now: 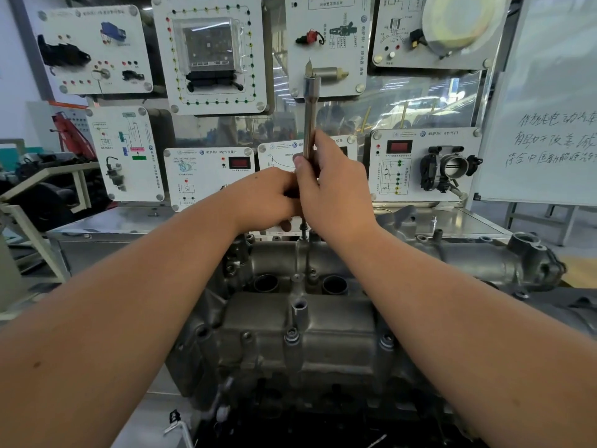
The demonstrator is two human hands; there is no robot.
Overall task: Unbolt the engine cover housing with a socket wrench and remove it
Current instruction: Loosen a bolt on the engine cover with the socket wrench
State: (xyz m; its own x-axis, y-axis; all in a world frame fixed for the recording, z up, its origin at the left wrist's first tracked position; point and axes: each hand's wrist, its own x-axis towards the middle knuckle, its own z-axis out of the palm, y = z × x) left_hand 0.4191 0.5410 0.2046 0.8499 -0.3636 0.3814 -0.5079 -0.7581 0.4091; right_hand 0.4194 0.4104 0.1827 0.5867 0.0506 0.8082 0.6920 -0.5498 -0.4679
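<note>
Both hands are up together over the far edge of the engine cover housing (300,331), which lies on the metal workbench (106,221) right under the person's forearms. The right hand (332,189) is wrapped around the shaft of the socket wrench (310,124), thumb pressed along its near side and fingers curled behind it, so the long steel handle stands almost upright above the fist with its thicker end at the top. The left hand (268,198) is pressed against the right one, fingers curled in toward the lower part of the tool; it seems to grip there, though the right hand hides exactly where. Below the two fists a thin stem (303,231) drops down to the back rim of the housing. Several bolts (292,334) sit along the near flange. Behind, training panels (210,53) with mounted car parts cover the wall, and a whiteboard (549,124) with handwriting stands to the right.
</note>
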